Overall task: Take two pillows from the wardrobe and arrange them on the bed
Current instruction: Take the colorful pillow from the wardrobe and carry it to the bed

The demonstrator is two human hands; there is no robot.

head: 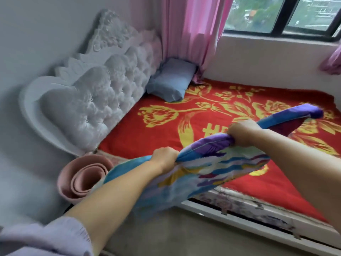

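A person is carrying a multicoloured patterned pillow (pixel 201 163) over the near edge of the bed (pixel 230 130), left hand (pixel 164 157) and right hand (pixel 243 133) both clenching its upper edge; a blue pillow (pixel 170 80) is already lying at the tufted headboard (pixel 96 97). Setting this one just beside it, apparently flat, would be finishing the pair.

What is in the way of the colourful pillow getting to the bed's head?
Nothing visible. Both hands, left and right, hold the pillow over the red blanket; the spot beside the blue pillow is bare.
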